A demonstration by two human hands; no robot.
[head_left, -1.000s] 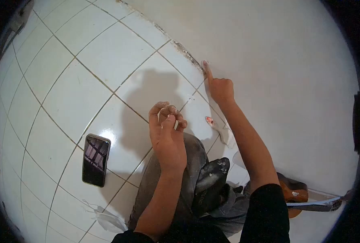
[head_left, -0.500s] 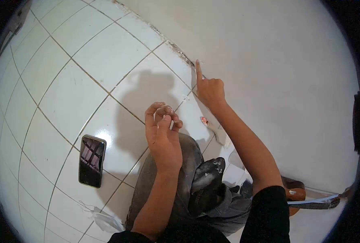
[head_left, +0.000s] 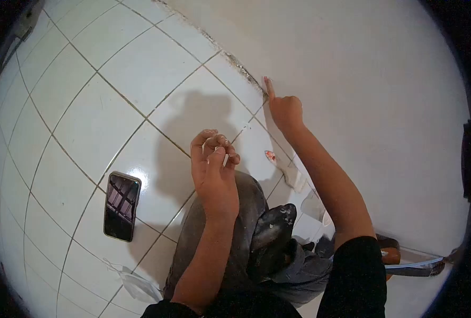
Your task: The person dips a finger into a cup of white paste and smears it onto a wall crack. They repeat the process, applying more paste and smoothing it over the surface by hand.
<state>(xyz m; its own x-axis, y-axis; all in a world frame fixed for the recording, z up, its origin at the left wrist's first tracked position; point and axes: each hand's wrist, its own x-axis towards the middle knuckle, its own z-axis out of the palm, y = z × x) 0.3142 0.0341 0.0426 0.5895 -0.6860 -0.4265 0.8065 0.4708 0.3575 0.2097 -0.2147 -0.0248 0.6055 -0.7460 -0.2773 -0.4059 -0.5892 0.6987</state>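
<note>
My right hand (head_left: 286,113) has its index finger stretched out, its tip at the white wall (head_left: 373,122) just above the floor joint. The other fingers are folded in, and nothing shows in them. Above my knee, my left hand (head_left: 214,172) is turned up with fingers loosely curled and gaps between them. Whitish residue coats its fingertips; no separate object can be made out there. Dark, crumbly residue (head_left: 240,69) runs along the joint between wall and tiles. Below my right forearm lies a pale paintbrush (head_left: 291,176) with a red-marked end.
A smartphone (head_left: 122,206) lies on the white tiled floor (head_left: 124,100) to the left. Near my left elbow is a crumpled translucent plastic bag (head_left: 139,285). A clear container (head_left: 315,206), partly hidden, stands by my right forearm. A brown object (head_left: 390,255) and a light-blue strip (head_left: 418,263) are at lower right.
My right hand has shifted slightly right, its index fingertip still at the wall's base. My left hand keeps its curled pose. The view has moved a little, and more of the clear container shows.
</note>
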